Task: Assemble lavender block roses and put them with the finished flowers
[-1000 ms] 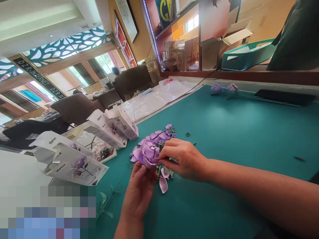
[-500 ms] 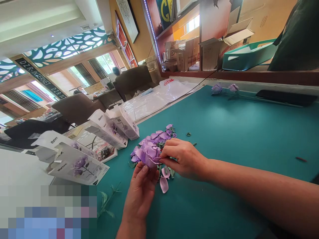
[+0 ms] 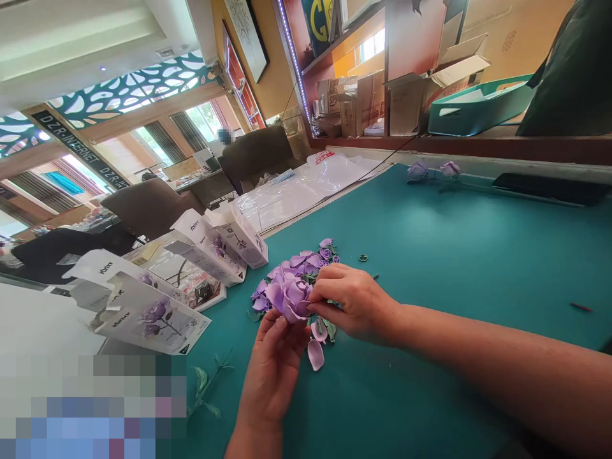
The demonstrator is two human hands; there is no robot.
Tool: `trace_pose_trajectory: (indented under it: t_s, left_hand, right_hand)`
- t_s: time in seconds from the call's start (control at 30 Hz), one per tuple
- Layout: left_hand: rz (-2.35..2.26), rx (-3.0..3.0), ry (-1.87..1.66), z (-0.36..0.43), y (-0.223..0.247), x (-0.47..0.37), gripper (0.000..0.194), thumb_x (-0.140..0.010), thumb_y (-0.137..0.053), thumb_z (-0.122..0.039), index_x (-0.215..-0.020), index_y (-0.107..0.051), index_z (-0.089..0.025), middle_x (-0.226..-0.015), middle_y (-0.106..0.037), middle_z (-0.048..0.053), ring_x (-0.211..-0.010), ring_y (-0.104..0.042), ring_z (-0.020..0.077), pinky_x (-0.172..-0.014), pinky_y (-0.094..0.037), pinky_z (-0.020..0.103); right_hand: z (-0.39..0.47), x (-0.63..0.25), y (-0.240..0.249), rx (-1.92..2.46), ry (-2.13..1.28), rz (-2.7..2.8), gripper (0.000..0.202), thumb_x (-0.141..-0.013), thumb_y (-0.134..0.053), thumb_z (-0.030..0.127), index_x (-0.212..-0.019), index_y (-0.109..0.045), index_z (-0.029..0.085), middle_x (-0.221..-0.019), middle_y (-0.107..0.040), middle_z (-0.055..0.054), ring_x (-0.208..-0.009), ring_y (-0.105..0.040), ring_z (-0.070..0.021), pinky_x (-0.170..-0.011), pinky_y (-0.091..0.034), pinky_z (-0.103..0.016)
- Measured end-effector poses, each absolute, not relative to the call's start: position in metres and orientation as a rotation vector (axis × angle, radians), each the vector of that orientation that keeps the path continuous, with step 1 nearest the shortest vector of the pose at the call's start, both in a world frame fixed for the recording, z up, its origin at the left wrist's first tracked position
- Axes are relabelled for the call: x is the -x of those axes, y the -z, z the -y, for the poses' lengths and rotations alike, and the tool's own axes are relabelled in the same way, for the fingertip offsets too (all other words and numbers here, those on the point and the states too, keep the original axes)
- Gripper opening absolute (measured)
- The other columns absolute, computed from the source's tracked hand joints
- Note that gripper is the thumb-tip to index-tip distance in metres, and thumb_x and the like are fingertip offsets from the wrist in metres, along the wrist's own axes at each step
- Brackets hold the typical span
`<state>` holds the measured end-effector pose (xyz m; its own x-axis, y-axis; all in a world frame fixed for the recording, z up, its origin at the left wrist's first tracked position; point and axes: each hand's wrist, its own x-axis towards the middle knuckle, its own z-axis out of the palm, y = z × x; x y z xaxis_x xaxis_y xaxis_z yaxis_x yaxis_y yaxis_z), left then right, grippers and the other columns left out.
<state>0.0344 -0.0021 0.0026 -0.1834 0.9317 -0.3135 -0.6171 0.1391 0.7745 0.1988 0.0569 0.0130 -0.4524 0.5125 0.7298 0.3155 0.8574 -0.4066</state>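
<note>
A purple artificial rose is held up between my two hands over the green tabletop. My left hand grips it from below, thumb and fingers at its base. With thumb and forefinger, my right hand pinches a petal on the flower's right side. Behind the rose lies a heap of loose purple petals, with small purple wheel-shaped pieces at its right. Two pale pink petals, the nearer one lying flat, rest just below my right hand. Green leaf pieces show partly beside them.
Opened white boxes with rose pictures stand on the left. A green leafy stem lies at the near left, a small green ring right of the heap. Two finished-looking roses lie at the far edge by a black object.
Both hands stay at the rose, and the pinch on its right petal holds. The view has shifted very slightly; nothing else visibly moved.
</note>
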Motion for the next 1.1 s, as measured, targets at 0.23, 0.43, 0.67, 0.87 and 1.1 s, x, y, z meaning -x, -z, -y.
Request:
trace_pose_trajectory:
  t_s: [0.23,0.43,0.67,0.87,1.1]
  left_hand:
    - [-1.077,-0.456,-1.470,0.0022,-0.0032,-0.0326,0.031,-0.059,-0.081,-0.016,-0.084,-0.063,-0.022,-0.078,-0.073,0.001,-0.072,-0.069,0.0158,-0.069,-0.055,0.029]
    - [-1.099,-0.502,-1.462,0.0034,-0.0052,-0.0323,0.039,-0.055,-0.083,-0.017,-0.089,-0.063,-0.022,-0.081,-0.074,0.001,-0.072,-0.069,0.0164,-0.071,-0.055,0.030]
    - [-1.132,-0.528,-1.439,0.0017,-0.0041,-0.0306,0.043,-0.050,-0.085,-0.018,-0.086,-0.062,-0.022,-0.079,-0.073,-0.001,-0.073,-0.069,0.0156,-0.074,-0.054,0.030]
    - [-1.123,-0.582,-1.440,0.0021,-0.0041,-0.0325,0.044,-0.053,-0.083,-0.018,-0.090,-0.060,-0.022,-0.079,-0.074,0.000,-0.073,-0.069,0.0168,-0.073,-0.053,0.030]
    - [-1.110,-0.514,-1.460,0.0018,-0.0034,-0.0368,0.037,-0.054,-0.080,-0.018,-0.083,-0.059,-0.023,-0.076,-0.074,0.000,-0.070,-0.069,0.0177,-0.072,-0.053,0.034]
  right_hand:
    - [-0.0575,-0.2013,-0.0143,0.636,-0.273,2.119,0.013,-0.085,-0.058,0.019,-0.073,-0.060,0.017,-0.072,-0.058,-0.002,-0.069,-0.050,-0.0124,-0.065,-0.040,-0.024]
    - [-0.0592,-0.2036,-0.0165,0.651,-0.265,2.120,0.011,-0.084,-0.059,0.018,-0.073,-0.060,0.017,-0.073,-0.059,-0.002,-0.069,-0.051,-0.0128,-0.064,-0.039,-0.024]
    - [-0.0596,-0.2042,-0.0178,0.661,-0.279,2.132,0.008,-0.081,-0.062,0.016,-0.073,-0.061,0.017,-0.073,-0.060,-0.002,-0.069,-0.051,-0.0128,-0.063,-0.039,-0.023]
    - [-0.0586,-0.2048,-0.0185,0.662,-0.292,2.151,0.010,-0.082,-0.062,0.018,-0.073,-0.060,0.017,-0.073,-0.059,-0.001,-0.069,-0.052,-0.0127,-0.063,-0.039,-0.024]
    - [-0.0570,-0.2009,-0.0142,0.670,-0.256,2.182,0.012,-0.084,-0.059,0.019,-0.072,-0.059,0.017,-0.072,-0.058,-0.001,-0.069,-0.050,-0.0127,-0.063,-0.038,-0.024]
